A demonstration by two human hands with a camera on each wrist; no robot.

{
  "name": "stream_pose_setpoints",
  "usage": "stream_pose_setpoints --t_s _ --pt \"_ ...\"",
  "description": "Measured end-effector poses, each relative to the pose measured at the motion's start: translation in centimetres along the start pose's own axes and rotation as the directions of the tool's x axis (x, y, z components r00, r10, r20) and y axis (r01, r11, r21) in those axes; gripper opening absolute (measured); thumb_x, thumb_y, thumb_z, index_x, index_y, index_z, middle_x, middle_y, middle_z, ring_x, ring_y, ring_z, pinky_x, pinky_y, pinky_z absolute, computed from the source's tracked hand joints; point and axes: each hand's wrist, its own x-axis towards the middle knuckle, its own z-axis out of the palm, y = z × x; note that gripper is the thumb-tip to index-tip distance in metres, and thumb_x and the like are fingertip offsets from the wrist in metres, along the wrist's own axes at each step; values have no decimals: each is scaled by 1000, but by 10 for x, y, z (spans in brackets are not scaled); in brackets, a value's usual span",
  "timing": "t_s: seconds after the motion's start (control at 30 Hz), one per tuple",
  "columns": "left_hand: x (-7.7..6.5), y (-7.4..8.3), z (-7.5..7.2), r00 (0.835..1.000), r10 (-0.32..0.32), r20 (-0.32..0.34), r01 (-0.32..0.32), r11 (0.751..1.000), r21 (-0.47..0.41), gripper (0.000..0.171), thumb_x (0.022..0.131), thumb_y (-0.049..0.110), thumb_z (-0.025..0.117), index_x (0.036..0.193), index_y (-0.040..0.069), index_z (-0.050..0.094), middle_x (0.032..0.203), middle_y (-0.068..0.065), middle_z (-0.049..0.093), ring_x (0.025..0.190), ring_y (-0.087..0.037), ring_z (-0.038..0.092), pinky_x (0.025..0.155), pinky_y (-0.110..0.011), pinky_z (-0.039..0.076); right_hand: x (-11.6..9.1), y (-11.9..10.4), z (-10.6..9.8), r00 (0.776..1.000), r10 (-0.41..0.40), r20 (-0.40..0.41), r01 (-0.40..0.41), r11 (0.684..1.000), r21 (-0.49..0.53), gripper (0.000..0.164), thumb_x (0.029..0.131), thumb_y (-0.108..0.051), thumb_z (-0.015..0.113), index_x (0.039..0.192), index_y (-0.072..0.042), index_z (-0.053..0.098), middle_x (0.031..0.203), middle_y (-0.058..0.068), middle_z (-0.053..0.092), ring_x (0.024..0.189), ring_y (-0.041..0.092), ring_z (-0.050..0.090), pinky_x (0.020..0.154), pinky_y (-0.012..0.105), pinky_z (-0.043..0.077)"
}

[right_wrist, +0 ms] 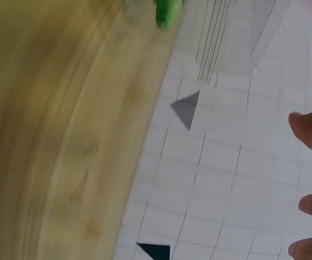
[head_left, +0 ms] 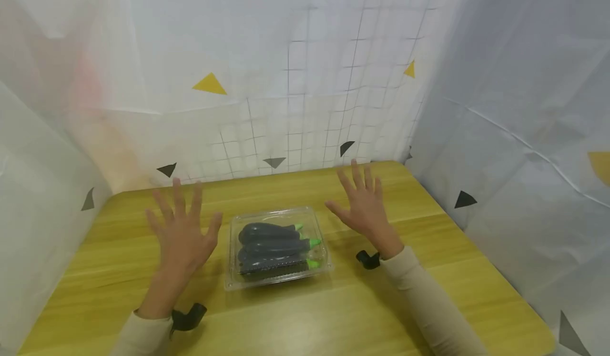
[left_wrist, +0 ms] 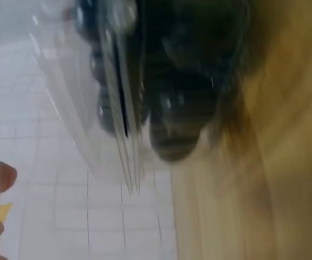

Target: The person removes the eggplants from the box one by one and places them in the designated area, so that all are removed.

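A clear plastic clamshell box stands on the wooden table, its lid down. Inside lie several dark eggplants with bright green stem ends pointing right. My left hand is held to the left of the box, fingers spread and straight, holding nothing. On the other side my right hand is spread the same way, apart from the box. In the left wrist view the box's rim and the dark eggplants look blurred. One green stem end shows at the top of the right wrist view.
The yellowish wooden table has rounded corners. White sheets with grid lines and yellow, grey and black triangles form a back wall and side walls. A black wrist device sits on the left wrist, another on the right.
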Motion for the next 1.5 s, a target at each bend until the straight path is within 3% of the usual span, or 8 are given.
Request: stream_pose_setpoints --t_s 0.1,0.23,0.43,0.57,0.67,0.83,1.03,1.5 --pt "-5 7 0 998 26 62 -16 987 -160 83 106 49 50 169 13 8 171 -21 -7 149 -55 -15 110 -80 -5 -3 -10 -1 998 -55 -8 55 993 102 85 97 -50 70 163 -11 35 169 24 16 153 51 9 116 73 12" --pt "-18 11 3 979 47 197 34 921 -387 85 108 40 54 167 5 4 170 -25 -3 151 -56 -5 112 -79 3 -9 -24 0 992 -123 24 112 955 274 84 98 -45 71 164 -13 32 170 21 16 154 47 12 116 72 17" --pt "-40 7 13 946 106 306 84 832 -548 88 108 32 58 168 12 -4 172 -16 -5 155 -44 2 120 -65 9 -24 -40 3 966 -231 114 158 881 446 90 95 -51 73 166 -20 28 173 7 10 155 36 15 114 71 24" --pt "-52 7 19 932 150 329 62 831 -553 99 103 35 66 167 20 -9 172 -14 -7 152 -49 8 117 -69 15 -36 -49 7 936 -297 187 173 854 491 100 91 -58 75 168 -24 21 173 2 7 155 34 16 113 72 24" --pt "-60 8 25 916 152 371 80 838 -540 115 96 44 74 165 27 -16 172 -11 -11 150 -53 12 114 -71 21 -43 -52 12 912 -342 225 207 860 466 110 87 -66 74 169 -21 16 174 4 4 156 34 12 115 71 20" --pt "-69 9 39 891 192 411 90 814 -574 146 75 50 93 163 30 -22 170 -6 -22 151 -50 7 113 -71 21 -54 -51 25 883 -382 274 247 873 420 124 79 -77 74 169 -20 11 173 5 -9 157 31 5 119 66 18" --pt "-72 11 45 899 236 369 31 806 -592 149 72 47 95 165 18 -17 170 -8 -24 150 -53 5 110 -74 21 -56 -48 31 884 -384 266 247 867 432 124 76 -73 80 169 -22 16 173 4 -10 154 36 16 113 66 31" --pt "-77 11 50 912 210 353 51 795 -604 144 75 43 93 166 22 -16 171 -6 -22 152 -49 0 112 -74 17 -56 -46 31 866 -467 182 383 851 359 104 82 -77 70 161 -16 41 171 16 18 152 33 28 112 62 37"
